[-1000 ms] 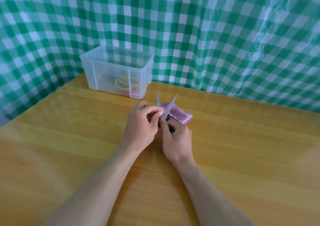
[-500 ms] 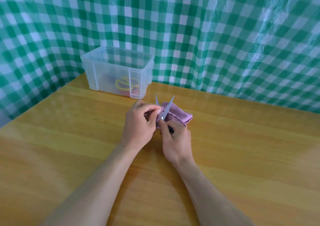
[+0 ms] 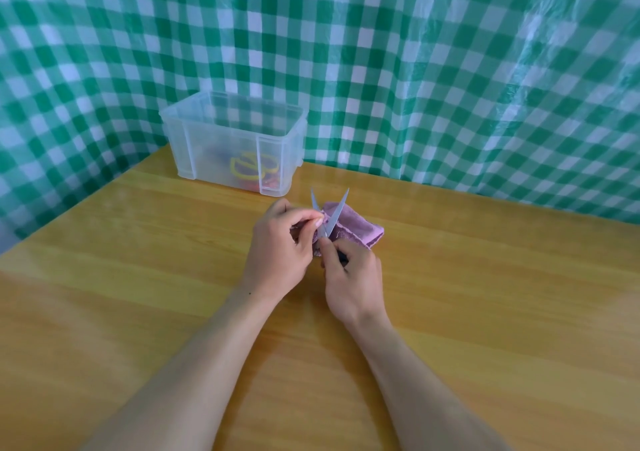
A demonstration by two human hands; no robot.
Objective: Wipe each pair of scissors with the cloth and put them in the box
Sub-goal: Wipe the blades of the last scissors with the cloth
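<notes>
Curtained tabletop set: gingham sheet (image 3: 450,69), wooden table (image 3: 485,312)

Wooden table (image 3: 485,312) w/ clear plastic box (image 3: 221,145) at far-left edge, pink cloth (image 3: 363,232) lying near centre

No writing, label, brand, number or sign can be read anywhere (the clear box (image 3: 221,152) at 11 o'clock, the scissors (image 3: 337,211) and pink cloth (image 3: 360,230) near the centre, and the checked sheet (image 3: 415,69) from 9 to 3 o'clock show only plain surfaces and pattern).
</notes>
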